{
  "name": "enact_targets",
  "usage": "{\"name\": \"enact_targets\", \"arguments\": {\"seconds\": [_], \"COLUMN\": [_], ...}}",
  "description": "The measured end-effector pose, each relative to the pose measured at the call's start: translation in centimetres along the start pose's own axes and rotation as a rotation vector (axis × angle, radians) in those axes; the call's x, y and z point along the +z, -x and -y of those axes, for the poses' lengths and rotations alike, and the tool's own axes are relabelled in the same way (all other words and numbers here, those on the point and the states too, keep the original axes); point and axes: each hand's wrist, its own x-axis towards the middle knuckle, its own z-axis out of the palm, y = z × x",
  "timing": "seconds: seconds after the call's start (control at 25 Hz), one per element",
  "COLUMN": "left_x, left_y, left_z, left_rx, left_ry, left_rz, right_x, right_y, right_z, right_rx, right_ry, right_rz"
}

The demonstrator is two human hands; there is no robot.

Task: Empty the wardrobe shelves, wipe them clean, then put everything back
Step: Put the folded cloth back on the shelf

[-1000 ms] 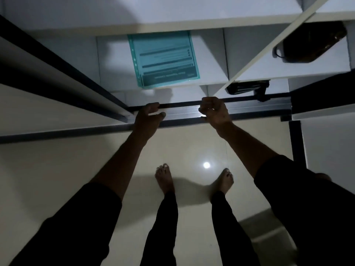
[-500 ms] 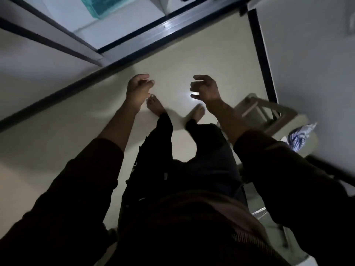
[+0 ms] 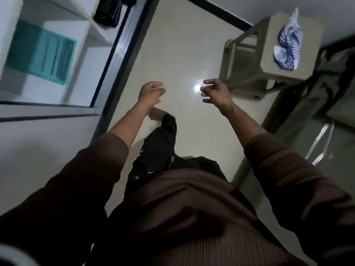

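Both hands (image 3: 151, 92) (image 3: 215, 91) have left the wardrobe (image 3: 57, 54), fingers loosely curled, empty, shelves well left

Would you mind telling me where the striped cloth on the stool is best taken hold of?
Probably pinch the striped cloth at its raised, bunched middle, coming down from above with the right hand, the nearer one. It lies crumpled in a loose heap on the stool top, so the upstanding folds offer a grip; the flat edges do not.
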Motion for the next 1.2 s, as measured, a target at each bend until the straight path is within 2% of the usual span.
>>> {"name": "enact_targets", "arguments": {"seconds": [0.12, 0.2, 0.36, 0.48, 0.68, 0.88, 1.2], "left_x": [8.9, 12.4, 26.2, 34.7, 47.0, 58.9, 75.4], "left_y": [4.3, 5.8, 13.3, 19.0, 27.4, 30.5, 35.9], "left_z": [0.7, 0.5, 2.4, 4.1, 5.9, 9.4, 17.6], "left_rx": [0.119, 0.153, 0.287, 0.340, 0.459, 0.475, 0.355], "left_ry": [-0.210, -0.281, -0.505, -0.673, -0.879, -1.027, -1.180], "left_rz": [0.160, 0.209, 0.460, 0.646, 0.917, 1.042, 1.194], "right_x": [-6.8, -9.1, -18.1, -21.8, -26.3, -30.8, -36.1], "right_y": [7.3, 11.1, 22.7, 29.2, 36.4, 40.7, 48.1], "right_z": [-7.4, -10.4, -20.2, -25.4, -33.7, -40.9, -50.7], "right_rx": [-0.023, -0.016, -0.026, -0.043, -0.020, 0.043, 0.256], "right_ry": [-0.153, -0.225, -0.470, -0.643, -0.843, -1.003, -1.196], "right_rz": [-0.117, -0.166, -0.472, -0.693, -0.919, -1.100, -1.288]}}
